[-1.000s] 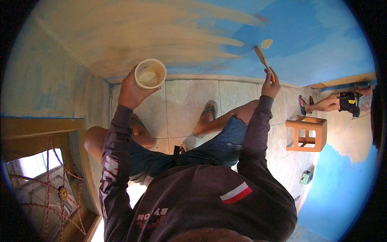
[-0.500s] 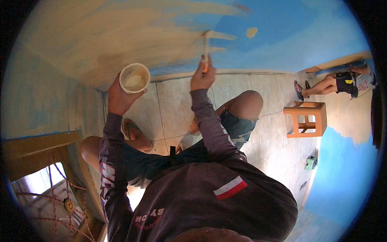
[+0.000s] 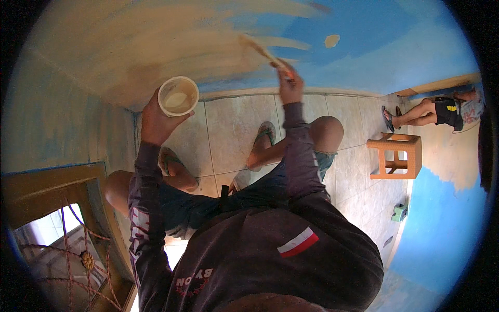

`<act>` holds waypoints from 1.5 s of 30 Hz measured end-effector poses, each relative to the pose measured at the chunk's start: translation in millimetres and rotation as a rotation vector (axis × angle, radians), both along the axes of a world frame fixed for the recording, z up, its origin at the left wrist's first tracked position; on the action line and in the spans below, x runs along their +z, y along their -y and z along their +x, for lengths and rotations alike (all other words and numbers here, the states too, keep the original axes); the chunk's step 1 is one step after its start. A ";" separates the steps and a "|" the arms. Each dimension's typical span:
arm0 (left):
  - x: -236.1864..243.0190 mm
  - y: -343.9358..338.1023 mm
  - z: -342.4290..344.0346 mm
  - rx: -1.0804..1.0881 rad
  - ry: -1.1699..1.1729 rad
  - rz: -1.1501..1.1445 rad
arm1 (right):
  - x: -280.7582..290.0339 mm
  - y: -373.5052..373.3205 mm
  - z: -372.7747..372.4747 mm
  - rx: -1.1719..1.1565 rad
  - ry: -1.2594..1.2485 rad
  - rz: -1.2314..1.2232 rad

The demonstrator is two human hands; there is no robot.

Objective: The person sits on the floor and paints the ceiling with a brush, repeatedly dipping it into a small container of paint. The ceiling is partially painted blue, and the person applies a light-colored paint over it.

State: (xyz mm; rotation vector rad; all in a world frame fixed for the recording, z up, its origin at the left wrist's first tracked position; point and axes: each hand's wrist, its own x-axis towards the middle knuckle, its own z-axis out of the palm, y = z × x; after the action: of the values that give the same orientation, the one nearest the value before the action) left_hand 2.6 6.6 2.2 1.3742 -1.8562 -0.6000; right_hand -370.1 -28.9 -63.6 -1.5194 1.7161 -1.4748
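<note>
Now right hand (image 3: 290,87), upper centre of frame, pinched brush (image 3: 263,52) by handle (image 3: 279,64), long axis slanting up-left; bristles (image 3: 248,42) over tan wall (image 3: 171,44), contact unclear. Left hand (image 3: 156,122), farther from bristles, curled round pale cup (image 3: 179,85) left of centre, below and left of brush.

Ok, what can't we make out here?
All head view:
Hidden behind the round off-white plastic tub: most fingers of the left hand.
Blurred by motion: tip of the orange-handled paintbrush in the right hand; contact with the blue-and-beige painted wall unclear.
Cut off by the dark border: head of the person in black shorts.
Too small to identify: green object on the pale tiled floor.
</note>
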 end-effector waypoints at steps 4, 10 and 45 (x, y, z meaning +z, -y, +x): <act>-3.7 3.2 -2.9 -0.015 -0.064 -0.015 | 23.5 -11.0 -89.4 -0.038 -0.067 -0.187; -0.5 -0.1 -3.4 -0.032 -0.072 -0.027 | 25.9 -45.4 -151.4 -0.538 -0.086 -0.193; -6.1 1.7 1.0 -0.016 -0.065 -0.024 | 24.0 -32.2 -86.0 -0.213 -0.148 -0.138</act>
State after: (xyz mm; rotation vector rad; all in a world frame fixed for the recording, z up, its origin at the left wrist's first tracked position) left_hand 3.6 4.9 -3.9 1.3104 -1.8188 -0.6217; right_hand -456.2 3.3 -39.6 -1.5909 1.9497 -1.6529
